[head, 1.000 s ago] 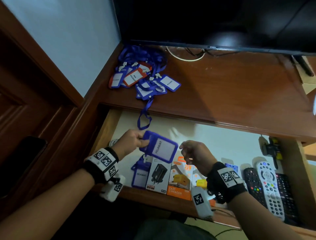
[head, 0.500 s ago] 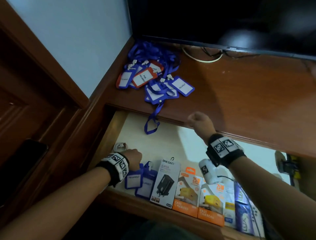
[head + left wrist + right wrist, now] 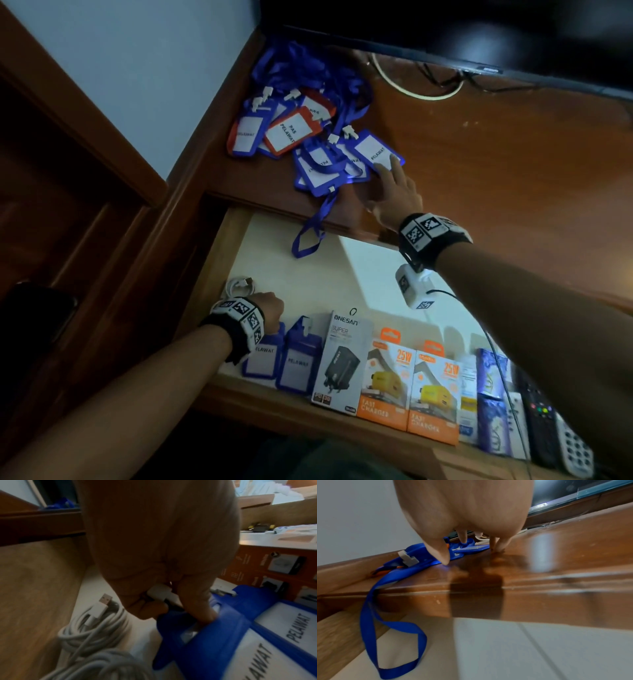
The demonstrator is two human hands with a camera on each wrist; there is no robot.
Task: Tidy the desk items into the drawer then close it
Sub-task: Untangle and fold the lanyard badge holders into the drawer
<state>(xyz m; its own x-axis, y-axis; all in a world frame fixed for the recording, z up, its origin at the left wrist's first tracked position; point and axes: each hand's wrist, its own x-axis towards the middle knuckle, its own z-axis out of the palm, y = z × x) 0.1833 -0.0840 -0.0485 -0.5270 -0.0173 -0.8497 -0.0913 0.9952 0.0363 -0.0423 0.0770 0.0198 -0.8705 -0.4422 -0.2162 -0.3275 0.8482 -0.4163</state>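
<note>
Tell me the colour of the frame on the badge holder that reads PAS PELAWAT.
Orange-red, unlike the blue holders around it. The PAS PELAWAT badge holder shows best in the head view.

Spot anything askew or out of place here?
Yes: a blue lanyard from the badge holder pile on the desk droops over the edge into the open drawer; it could snag when the drawer closes.
</note>
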